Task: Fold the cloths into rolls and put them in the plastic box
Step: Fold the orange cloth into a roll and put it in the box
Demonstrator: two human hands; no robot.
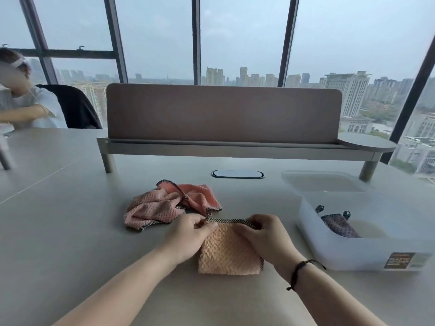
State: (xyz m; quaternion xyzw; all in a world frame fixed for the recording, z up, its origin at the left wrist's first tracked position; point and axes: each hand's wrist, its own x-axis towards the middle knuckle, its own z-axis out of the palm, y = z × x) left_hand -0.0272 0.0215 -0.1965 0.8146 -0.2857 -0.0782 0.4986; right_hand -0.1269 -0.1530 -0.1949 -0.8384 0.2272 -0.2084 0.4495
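Both hands pinch the far, dark-trimmed edge of the orange cloth (pixel 229 251), left hand (pixel 188 236) and right hand (pixel 263 234) side by side. The cloth runs from that edge back toward the body, so I'd judge the roll comes nearward. The plastic box (pixel 353 252) sits just right, nearer the right hand.

Plastic box (pixel 353 252) blurred, roll inside (pixel 339 225) perhaps purple, label unreadable
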